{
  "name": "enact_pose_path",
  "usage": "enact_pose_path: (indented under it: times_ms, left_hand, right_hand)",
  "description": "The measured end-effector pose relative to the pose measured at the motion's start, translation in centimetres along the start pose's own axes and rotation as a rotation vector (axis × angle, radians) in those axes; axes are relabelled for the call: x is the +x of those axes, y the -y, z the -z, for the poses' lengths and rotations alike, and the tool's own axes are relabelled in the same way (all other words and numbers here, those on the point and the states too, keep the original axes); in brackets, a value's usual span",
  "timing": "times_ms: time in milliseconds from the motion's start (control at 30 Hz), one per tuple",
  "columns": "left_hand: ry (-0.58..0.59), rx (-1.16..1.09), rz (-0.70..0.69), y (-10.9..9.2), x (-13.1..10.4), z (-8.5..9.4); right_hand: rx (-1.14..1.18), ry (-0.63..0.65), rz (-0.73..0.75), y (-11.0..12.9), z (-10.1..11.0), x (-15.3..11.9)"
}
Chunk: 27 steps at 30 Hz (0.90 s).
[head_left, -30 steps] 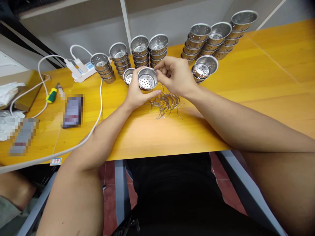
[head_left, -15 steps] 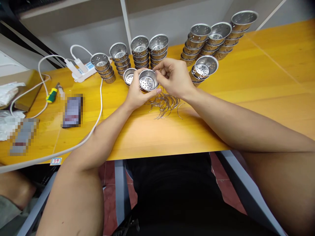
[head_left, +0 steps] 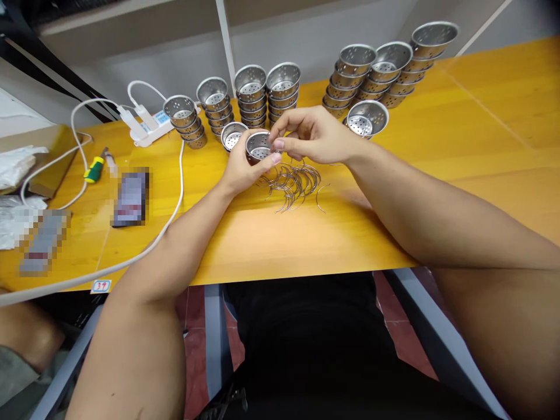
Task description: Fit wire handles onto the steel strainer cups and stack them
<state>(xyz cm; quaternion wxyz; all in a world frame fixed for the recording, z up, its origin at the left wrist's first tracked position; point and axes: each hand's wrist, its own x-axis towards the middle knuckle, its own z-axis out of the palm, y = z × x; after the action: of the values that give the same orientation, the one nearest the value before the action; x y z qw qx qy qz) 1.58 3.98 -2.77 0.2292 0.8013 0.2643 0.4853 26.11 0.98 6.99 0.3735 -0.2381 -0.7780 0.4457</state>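
A small perforated metal basket (head_left: 258, 153) is held in my left hand (head_left: 242, 166), its opening tilted up toward me. At the basket's right rim my right hand (head_left: 310, 137) is closed, thumb and fingertips pinched together. Whatever is between those fingertips is too small to make out. Below both hands lies a loose pile of thin curved wires (head_left: 297, 182) on the yellow table. Another perforated basket (head_left: 231, 135) stands just behind my left hand, and one (head_left: 367, 118) stands to the right of my right hand.
Stacks of baskets (head_left: 250, 90) line the back, with further stacks (head_left: 356, 61) to the right. On the left are a power strip (head_left: 149, 128), a green-and-yellow screwdriver (head_left: 94, 169) and a phone (head_left: 131, 198). A white cable (head_left: 180, 192) crosses by my left arm.
My right hand has turned and shifted slightly down at the basket's rim. The basket has tilted a little in my left hand. The wire pile looks the same.
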Motion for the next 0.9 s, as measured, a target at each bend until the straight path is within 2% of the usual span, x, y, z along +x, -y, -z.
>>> enact_pose_path:
  times_ms: [167, 533, 900]
  left_hand:
    - [0.018, -0.101, -0.032, 0.3, 0.1, -0.3]
    - [0.059, 0.002, -0.012, 1.2, 0.0, -0.2]
    - [0.04, 0.009, 0.035, 0.8, -0.1, -0.2]
  right_hand:
    - [0.07, -0.047, 0.001, -0.4, -0.2, 0.3]
    - [-0.069, -0.132, -0.05, -0.6, -0.8, 0.4]
    - [-0.087, -0.101, -0.076, -0.7, -0.5, 0.2]
